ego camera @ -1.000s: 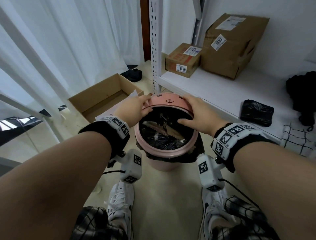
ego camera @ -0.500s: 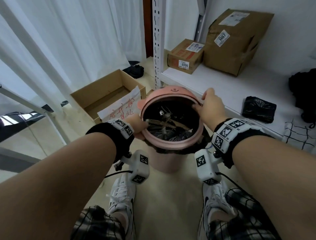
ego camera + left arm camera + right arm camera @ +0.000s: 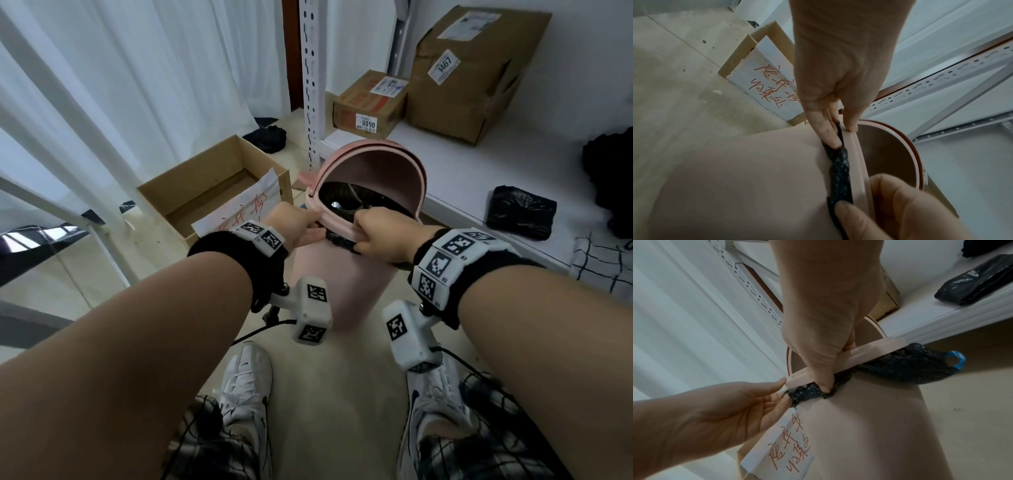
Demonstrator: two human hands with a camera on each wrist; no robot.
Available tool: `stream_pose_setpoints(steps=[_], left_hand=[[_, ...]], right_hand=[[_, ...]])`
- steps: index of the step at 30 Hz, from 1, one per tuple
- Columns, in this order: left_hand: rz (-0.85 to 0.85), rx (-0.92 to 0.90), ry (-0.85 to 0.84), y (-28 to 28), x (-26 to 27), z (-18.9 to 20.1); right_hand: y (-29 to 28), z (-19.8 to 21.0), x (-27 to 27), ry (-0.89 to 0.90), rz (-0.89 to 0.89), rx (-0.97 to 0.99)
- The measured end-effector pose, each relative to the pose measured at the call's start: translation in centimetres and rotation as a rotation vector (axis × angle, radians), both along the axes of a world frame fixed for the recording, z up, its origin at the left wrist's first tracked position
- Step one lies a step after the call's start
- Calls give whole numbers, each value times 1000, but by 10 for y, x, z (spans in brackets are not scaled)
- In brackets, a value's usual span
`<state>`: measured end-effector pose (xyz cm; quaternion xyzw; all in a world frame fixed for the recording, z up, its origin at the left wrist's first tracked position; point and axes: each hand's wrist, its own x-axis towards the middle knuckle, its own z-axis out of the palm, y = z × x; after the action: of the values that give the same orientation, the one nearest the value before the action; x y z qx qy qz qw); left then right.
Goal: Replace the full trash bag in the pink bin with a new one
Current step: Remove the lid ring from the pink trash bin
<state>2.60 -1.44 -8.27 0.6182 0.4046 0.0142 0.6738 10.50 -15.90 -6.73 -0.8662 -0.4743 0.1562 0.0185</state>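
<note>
While the full black trash bag (image 3: 346,205) still sits inside the pink bin (image 3: 329,274), its lid (image 3: 370,171) raised, removal has barely begun. Left hand (image 3: 294,224) and right hand (image 3: 380,236) pinch the retaining ring (image 3: 865,353), fingertips (image 3: 830,138) touching the bag's folded edge beneath. A folded new bag (image 3: 520,212) waits on the shelf (image 3: 462,171).

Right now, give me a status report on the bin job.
Both hands, left hand and right hand, pinch the pink ring at the pink bin rim. Full black bag not yet out. Nothing blocking.
</note>
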Motion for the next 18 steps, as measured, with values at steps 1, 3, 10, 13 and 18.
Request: stream_pose_setpoints(steps=[1, 3, 10, 13, 18], left_hand=[[-7, -45, 13, -1, -2, 3], [-57, -66, 35, -3, -3, 4], [-189, -12, 76, -18, -3, 10], [-331, 298, 171, -30, 3, 3], [-305, 608, 78, -41, 14, -7]], right_hand=[[-1, 0, 1, -2, 1, -5], [-2, -2, -1, 1, 0, -10], [-1, 2, 2, 58, -132, 68], [-3, 5, 12, 124, -172, 125], [2, 3, 27, 115, -179, 92]])
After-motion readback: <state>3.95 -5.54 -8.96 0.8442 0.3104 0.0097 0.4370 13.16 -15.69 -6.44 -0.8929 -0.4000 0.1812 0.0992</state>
